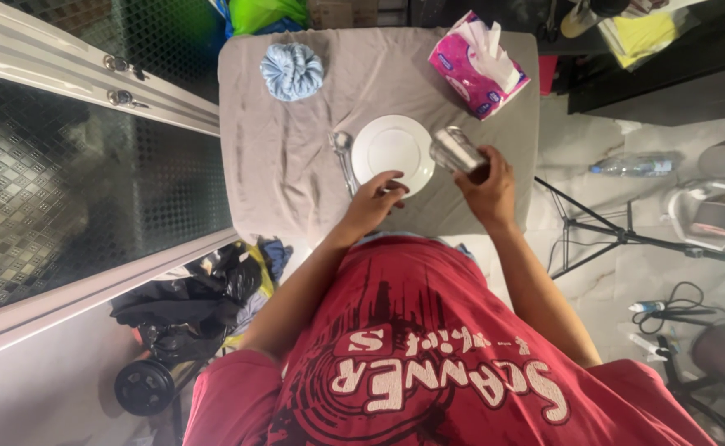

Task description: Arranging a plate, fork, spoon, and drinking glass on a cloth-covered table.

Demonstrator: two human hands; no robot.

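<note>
A round white plate (393, 149) lies near the middle of a small table (255, 165) covered in a wrinkled grey cloth. It is smooth and shiny, with a shallow rim. A metal spoon (343, 157) lies just to its left, bowl pointing to the far side.

The left hand (376, 200) rests at the near edge of the plate, fingers curled and fingertips touching its rim. The right hand (486, 186) is wrapped around a steel cup (455, 150), holding it tilted just beside the right edge of the plate, its open mouth turned to the far left. The cup is plain, polished and reflective.

At the far left of the table sits a bunched light-blue cloth (291, 70), soft and gathered into folds. At the far right corner lies a pink tissue pack (478, 66), with white tissues sticking out of its top.
</note>
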